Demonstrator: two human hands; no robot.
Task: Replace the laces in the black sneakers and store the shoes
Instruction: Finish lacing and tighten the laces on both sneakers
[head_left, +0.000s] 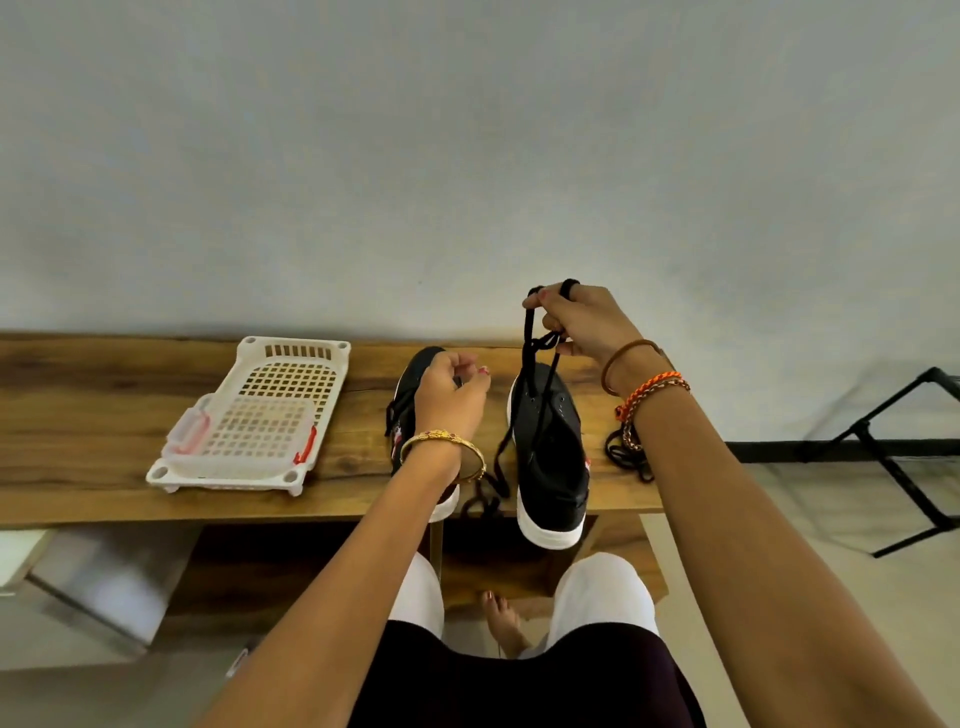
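While right hand (576, 325) pinches black lace (535, 358) taut above right sneaker (550, 452), probably to draw slack through eyelets; left hand (452, 389), fingers loosely curled, apparently empty, over left sneaker (410, 410); both upright on wooden surface (104, 410); spare lace (623, 457) alongside.

1. The left hand (451, 391) and its forearm hide most of the left sneaker (410, 410).
2. The right wrist covers part of the loose lace bundle (623, 453).
3. The black metal rack (906, 452) is cut off by the right edge.

Wooden bench (78, 415): basket (260, 415), sneakers (550, 457), laces (626, 457).
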